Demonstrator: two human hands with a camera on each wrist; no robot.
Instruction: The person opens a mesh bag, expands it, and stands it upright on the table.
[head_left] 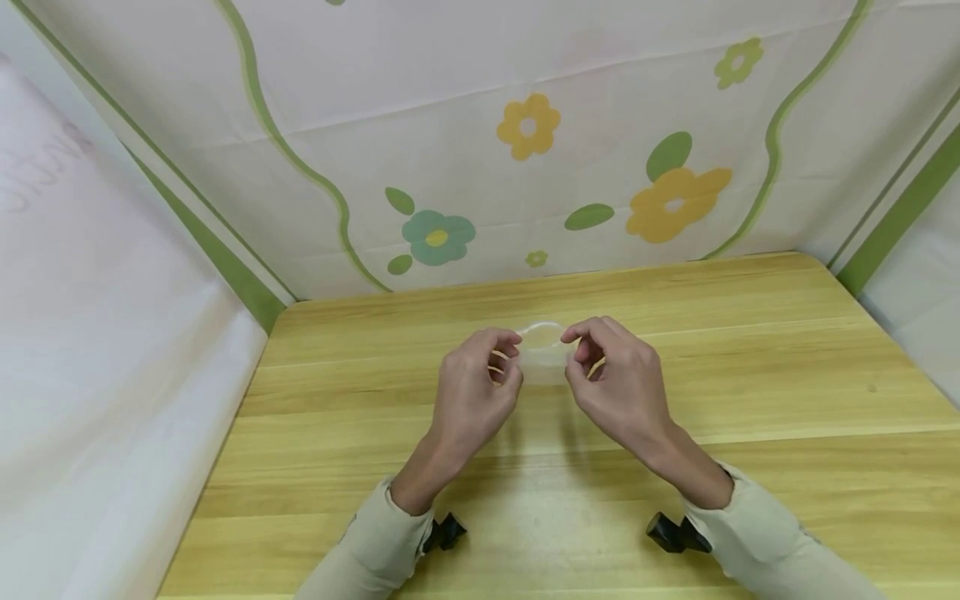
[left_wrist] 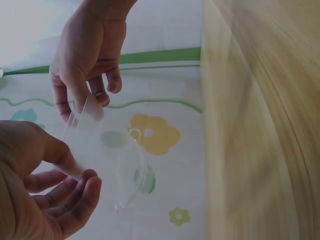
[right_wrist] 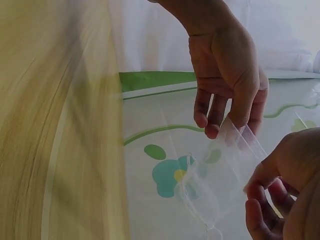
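Observation:
Both hands hold up a piece of clear, thin plastic film (head_left: 544, 367), one at each side, above the table. A whitish curved strip (head_left: 542, 325) arcs along the film's far edge. My left hand (head_left: 476, 379) pinches the film's left side between thumb and fingers. On the opposite side my right hand (head_left: 618, 375) pinches it the same way. In the left wrist view the film (left_wrist: 82, 137) stretches between the two hands, and the curved strip (left_wrist: 142, 170) hangs off it with small hooked ends. The right wrist view shows the film (right_wrist: 225, 167) slightly creased and see-through.
A wood-grain table (head_left: 337, 433) lies beneath the hands. Behind it hangs a white cloth (head_left: 450, 150) printed with flowers and leaves. More white cloth (head_left: 97, 375) borders the left side. Black mounts (head_left: 447, 532) sit at both sleeve cuffs.

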